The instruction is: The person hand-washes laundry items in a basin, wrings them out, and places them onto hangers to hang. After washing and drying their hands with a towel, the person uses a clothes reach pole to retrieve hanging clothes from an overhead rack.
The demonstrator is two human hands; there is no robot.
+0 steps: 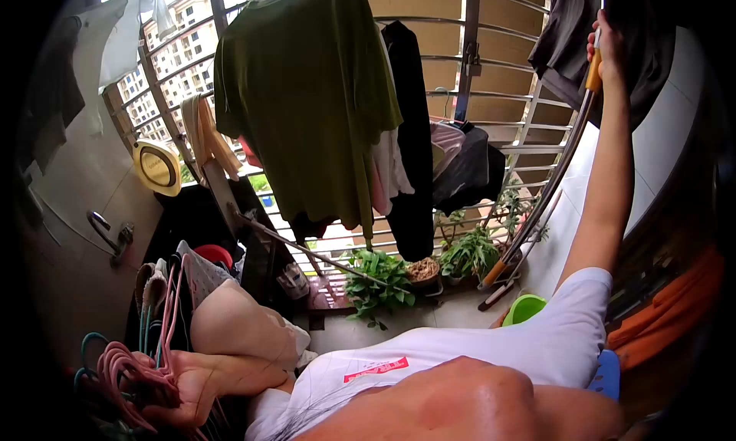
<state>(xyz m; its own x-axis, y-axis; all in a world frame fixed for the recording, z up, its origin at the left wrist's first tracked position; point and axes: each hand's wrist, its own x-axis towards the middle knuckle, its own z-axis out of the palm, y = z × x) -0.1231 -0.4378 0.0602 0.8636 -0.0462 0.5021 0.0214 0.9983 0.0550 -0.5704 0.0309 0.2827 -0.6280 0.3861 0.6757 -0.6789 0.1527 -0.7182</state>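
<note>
At the lower left, my left hand point(184, 383) is closed around a bundle of pink and teal clothes hangers point(126, 368). Several garments hang close beside it, among them a beige one point(238, 318); which hangers bear them I cannot tell. My right arm reaches up at the right, where my right hand point(609, 46) grips a long pole point(593, 73) by an orange-yellow section. Its top runs up past the frame edge next to a dark garment point(563, 38). A dark shaft continues downward below my hand; whether it is all one pole is unclear.
A green shirt point(303, 103) and black trousers point(410, 149) hang before the barred window point(506, 73). Potted plants point(379, 280) stand below. A yellow basin point(157, 169) hangs at left above a tap point(119, 241). A green bucket point(525, 309) is on the floor.
</note>
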